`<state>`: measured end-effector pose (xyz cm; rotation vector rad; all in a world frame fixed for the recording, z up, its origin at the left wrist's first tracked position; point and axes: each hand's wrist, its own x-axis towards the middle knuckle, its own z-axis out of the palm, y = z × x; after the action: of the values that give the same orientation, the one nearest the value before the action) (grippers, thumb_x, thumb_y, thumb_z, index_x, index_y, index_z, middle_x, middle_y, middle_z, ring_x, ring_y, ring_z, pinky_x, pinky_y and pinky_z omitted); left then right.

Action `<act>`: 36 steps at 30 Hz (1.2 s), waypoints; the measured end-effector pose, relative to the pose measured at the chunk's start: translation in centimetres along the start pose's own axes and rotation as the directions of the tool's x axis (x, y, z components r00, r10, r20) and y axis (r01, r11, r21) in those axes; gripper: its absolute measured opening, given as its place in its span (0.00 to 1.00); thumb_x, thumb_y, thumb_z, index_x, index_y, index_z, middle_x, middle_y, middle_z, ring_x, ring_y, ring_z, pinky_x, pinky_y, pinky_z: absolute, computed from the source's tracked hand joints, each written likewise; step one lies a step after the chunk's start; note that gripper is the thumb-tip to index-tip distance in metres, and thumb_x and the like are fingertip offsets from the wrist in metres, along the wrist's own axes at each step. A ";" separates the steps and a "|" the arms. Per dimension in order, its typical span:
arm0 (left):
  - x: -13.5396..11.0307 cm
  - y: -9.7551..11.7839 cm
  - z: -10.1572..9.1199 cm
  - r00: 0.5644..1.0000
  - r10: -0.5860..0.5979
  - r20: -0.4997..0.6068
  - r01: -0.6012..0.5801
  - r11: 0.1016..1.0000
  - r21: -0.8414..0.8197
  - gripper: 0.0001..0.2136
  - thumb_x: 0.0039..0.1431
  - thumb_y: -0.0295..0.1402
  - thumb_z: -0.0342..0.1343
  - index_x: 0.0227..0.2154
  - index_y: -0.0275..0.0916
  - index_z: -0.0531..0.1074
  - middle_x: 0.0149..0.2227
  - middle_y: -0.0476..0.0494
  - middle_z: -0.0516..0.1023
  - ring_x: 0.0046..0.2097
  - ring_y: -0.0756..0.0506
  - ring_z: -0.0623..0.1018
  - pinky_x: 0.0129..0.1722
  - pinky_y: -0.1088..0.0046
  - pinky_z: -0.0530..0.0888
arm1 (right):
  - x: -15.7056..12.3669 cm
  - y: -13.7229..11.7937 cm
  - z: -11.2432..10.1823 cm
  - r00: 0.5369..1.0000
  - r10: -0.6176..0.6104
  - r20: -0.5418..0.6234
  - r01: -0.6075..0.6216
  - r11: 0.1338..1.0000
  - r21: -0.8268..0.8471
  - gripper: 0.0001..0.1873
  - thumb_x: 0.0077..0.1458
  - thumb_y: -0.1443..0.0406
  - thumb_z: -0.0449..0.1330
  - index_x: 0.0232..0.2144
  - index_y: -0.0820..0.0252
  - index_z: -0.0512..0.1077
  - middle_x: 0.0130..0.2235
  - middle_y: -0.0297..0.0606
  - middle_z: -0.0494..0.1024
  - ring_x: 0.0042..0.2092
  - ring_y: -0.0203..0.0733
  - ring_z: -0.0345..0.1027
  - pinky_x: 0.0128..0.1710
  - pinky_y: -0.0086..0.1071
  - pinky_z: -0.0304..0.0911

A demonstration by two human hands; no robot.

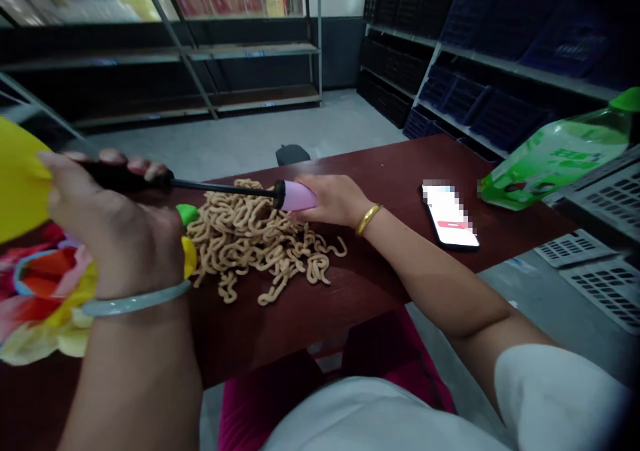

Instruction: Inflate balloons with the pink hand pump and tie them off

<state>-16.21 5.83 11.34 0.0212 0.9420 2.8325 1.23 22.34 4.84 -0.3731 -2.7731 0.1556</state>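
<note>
My left hand (110,211), with a pale bangle at the wrist, wraps round the black handle of a hand pump (223,187). A yellow inflated balloon (20,177), cut off by the left edge, has its neck end at this hand's thumb; how it is fixed there is hidden. The pump's thin black rod runs right into a lilac barrel with a black collar. My right hand (337,199), wearing a gold bracelet, is closed round the barrel's far end. Below the rod lies a heap of tan curly strands (250,231). Colourful limp pieces (50,277) lie beneath my left hand.
A lit phone (453,221) rests on the dark red table (350,297). A green-and-clear bottle (555,154) lies tilted at the right, close to grey plastic crates (610,197). Metal shelves (250,54) and dark blue bins (500,31) stand beyond.
</note>
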 end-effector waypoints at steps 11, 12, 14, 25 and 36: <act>-4.1 -6.7 -1.2 0.879 -0.014 0.477 -0.054 0.990 0.127 0.11 0.61 0.41 0.53 0.30 0.40 0.62 0.27 0.51 0.65 0.28 0.51 0.68 0.32 0.72 0.70 | -0.6 -2.3 -0.2 0.997 0.033 -0.064 -0.028 0.995 0.091 0.34 0.52 0.42 0.57 0.54 0.55 0.63 0.43 0.40 0.79 0.40 0.49 0.74 0.32 0.33 0.57; -4.9 -6.9 -1.1 0.873 -0.033 0.486 -0.043 0.989 0.145 0.11 0.61 0.41 0.54 0.30 0.40 0.62 0.28 0.51 0.65 0.29 0.51 0.68 0.33 0.70 0.70 | -0.6 -2.6 -0.2 0.997 0.040 -0.070 -0.032 0.993 0.117 0.35 0.52 0.42 0.57 0.54 0.55 0.63 0.44 0.40 0.79 0.41 0.49 0.74 0.32 0.33 0.57; -5.8 -6.9 -0.9 0.871 -0.048 0.489 -0.036 0.986 0.162 0.10 0.60 0.40 0.55 0.29 0.40 0.63 0.28 0.50 0.66 0.29 0.51 0.68 0.34 0.70 0.71 | -0.5 -2.9 -0.3 0.996 0.046 -0.076 -0.033 0.986 0.162 0.35 0.51 0.42 0.58 0.54 0.55 0.64 0.44 0.40 0.79 0.41 0.48 0.74 0.33 0.33 0.58; 2.2 -0.1 -1.4 0.924 0.120 0.364 -0.164 0.982 0.095 0.11 0.50 0.32 0.61 0.25 0.41 0.62 0.24 0.54 0.64 0.26 0.52 0.67 0.25 0.77 0.66 | -0.2 -0.9 -0.4 0.994 0.063 -0.094 -0.047 0.985 0.163 0.27 0.44 0.46 0.63 0.44 0.51 0.72 0.38 0.36 0.80 0.38 0.50 0.75 0.33 0.34 0.60; -3.5 -6.2 -1.6 0.921 -0.079 0.381 0.040 0.993 0.110 0.10 0.55 0.40 0.59 0.26 0.44 0.64 0.27 0.51 0.66 0.27 0.48 0.69 0.29 0.68 0.71 | 0.0 -2.9 0.4 0.992 0.093 -0.080 -0.075 0.976 0.206 0.30 0.41 0.48 0.65 0.47 0.50 0.69 0.40 0.37 0.80 0.39 0.53 0.75 0.34 0.35 0.62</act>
<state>-11.95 9.29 6.50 0.5323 0.9678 2.5804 0.42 19.56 4.86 -0.4328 -2.6240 0.4277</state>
